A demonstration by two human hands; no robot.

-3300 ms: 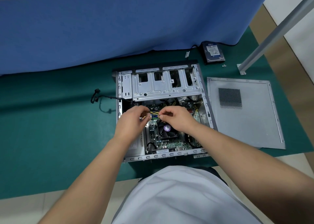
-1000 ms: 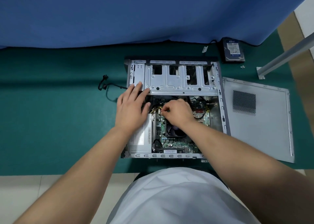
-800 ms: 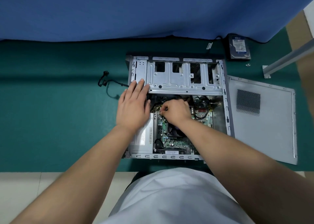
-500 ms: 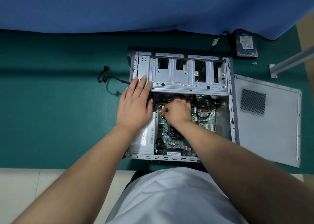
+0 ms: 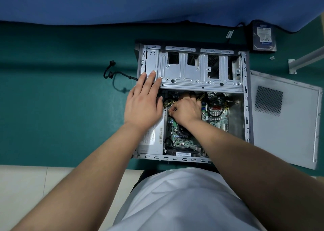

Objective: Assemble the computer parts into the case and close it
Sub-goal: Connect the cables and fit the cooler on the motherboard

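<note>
On the green tabletop (image 5: 52,108), a loose black cable (image 5: 114,74) trails from the left wall of the open grey steel computer case (image 5: 198,69), where wiring appears to be the step in hand. The left hand (image 5: 142,106) lies flat, fingers (image 5: 149,78) straight, steadying the drive cage; the right hand (image 5: 186,110), fingers curled, seems to pinch a connector among yellow-and-black wires (image 5: 200,96) over the green motherboard (image 5: 182,136). Seating that plug likely needs a firm, square push. The perforated grey side panel (image 5: 284,118) and black hard drive (image 5: 263,38) wait outside, so closing is some way off
</note>
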